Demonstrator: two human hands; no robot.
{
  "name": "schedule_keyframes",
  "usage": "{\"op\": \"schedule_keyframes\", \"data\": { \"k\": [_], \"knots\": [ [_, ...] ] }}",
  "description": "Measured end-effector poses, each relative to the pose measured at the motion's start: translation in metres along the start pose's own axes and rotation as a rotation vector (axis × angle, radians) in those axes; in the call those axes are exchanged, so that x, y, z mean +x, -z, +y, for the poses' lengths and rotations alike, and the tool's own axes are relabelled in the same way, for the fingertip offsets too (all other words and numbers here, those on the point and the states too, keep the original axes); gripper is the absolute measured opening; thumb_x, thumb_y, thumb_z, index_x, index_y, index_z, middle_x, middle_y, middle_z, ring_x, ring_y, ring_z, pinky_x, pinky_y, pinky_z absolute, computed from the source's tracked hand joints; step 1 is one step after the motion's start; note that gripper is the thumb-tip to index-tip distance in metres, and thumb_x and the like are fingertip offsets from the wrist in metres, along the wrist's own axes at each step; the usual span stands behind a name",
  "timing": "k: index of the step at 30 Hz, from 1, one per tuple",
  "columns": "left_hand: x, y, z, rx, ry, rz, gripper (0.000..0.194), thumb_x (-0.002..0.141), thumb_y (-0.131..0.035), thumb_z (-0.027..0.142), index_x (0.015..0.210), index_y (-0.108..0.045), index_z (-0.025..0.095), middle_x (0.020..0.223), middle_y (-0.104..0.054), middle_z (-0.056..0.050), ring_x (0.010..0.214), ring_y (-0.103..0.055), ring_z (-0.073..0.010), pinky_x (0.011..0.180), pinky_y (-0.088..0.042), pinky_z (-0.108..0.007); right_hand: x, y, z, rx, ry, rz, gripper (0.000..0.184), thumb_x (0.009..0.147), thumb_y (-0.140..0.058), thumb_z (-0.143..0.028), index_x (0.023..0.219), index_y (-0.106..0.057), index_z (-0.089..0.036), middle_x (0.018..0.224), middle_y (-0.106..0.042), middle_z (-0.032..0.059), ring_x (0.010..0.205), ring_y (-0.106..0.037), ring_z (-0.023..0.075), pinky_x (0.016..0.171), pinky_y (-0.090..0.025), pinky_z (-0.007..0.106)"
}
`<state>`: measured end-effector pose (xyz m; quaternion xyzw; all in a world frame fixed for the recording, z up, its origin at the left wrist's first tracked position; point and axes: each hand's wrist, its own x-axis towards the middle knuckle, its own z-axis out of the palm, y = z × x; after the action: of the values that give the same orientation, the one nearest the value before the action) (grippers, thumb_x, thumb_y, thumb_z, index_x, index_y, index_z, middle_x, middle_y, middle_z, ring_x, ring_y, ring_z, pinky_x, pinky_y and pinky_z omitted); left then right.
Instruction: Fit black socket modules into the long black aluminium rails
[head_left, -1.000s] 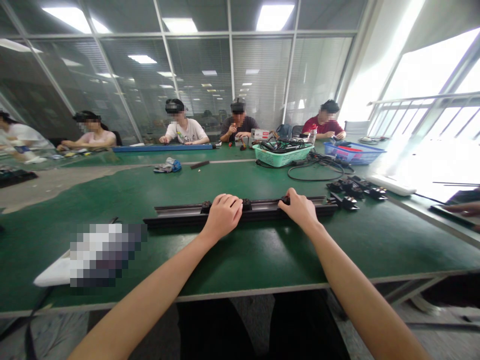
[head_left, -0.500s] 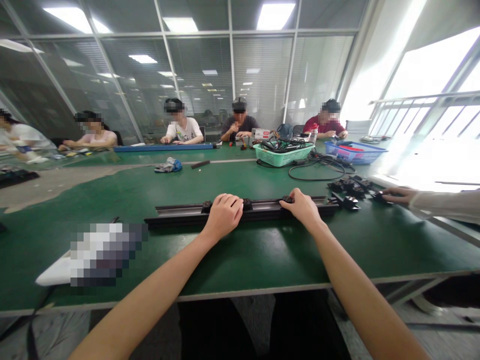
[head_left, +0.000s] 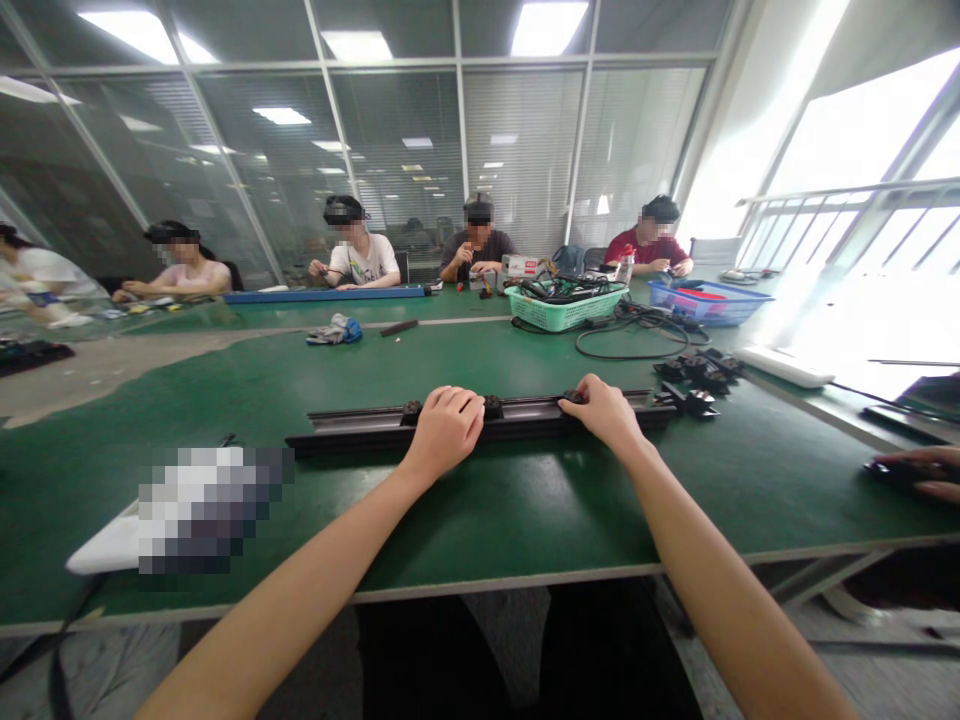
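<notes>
A long black channel-shaped rail (head_left: 349, 440) lies crosswise on the green table, small black blocks seated in its groove. My left hand (head_left: 447, 430) is curled over the middle of the rail, its fingers on the far side and partly hidden. One black block (head_left: 411, 411) shows to its left and another block (head_left: 493, 405) by its fingertips. Towards the rail's right end, my right hand (head_left: 602, 410) is closed with thumb and fingers on a small black lamp-like fitting (head_left: 572, 397), which it partly covers.
Several loose black fittings (head_left: 701, 375) lie past the rail's right end. A co-worker's hand (head_left: 941, 472) holds a dark part at the right edge. Behind stand a green basket (head_left: 559, 316) of cables and a blue basket (head_left: 720, 312). A partly blurred white object (head_left: 101, 545) lies left.
The co-worker's hand at right has drawn back from the loose fittings towards the near right edge, taking a dark part along. My two hands and the rail stay essentially in place.
</notes>
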<state>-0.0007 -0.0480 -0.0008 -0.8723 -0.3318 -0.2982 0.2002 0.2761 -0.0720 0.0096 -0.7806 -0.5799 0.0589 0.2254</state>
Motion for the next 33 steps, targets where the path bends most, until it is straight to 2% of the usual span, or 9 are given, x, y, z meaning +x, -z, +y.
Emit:
{"op": "schedule_keyframes", "data": {
  "k": [9,33],
  "knots": [
    [-0.0004,0.0002,0.0001,-0.007,0.000,-0.004,0.029,0.103,-0.043,0.024,0.110,-0.070,0.017,0.109,-0.072,-0.009,0.106,-0.062,-0.0239,0.104,-0.044,-0.043,-0.0039,0.0054,-0.0042,-0.095,-0.032,0.013,0.032,0.089,-0.058,-0.047,0.107,-0.057,-0.021,0.101,-0.071,0.0114,0.095,-0.067,0.0277,0.072,-0.041,0.032],
    [-0.0003,-0.0006,-0.0002,-0.008,0.001,-0.003,0.030,0.102,-0.042,0.023,0.110,-0.071,0.018,0.109,-0.072,-0.009,0.105,-0.062,-0.0241,0.102,-0.044,-0.044,-0.0027,0.0054,-0.0030,-0.121,-0.066,0.013,0.032,0.088,-0.057,-0.045,0.108,-0.056,-0.020,0.104,-0.071,0.0136,0.099,-0.068,0.0284,0.077,-0.045,0.034]
  ]
}}
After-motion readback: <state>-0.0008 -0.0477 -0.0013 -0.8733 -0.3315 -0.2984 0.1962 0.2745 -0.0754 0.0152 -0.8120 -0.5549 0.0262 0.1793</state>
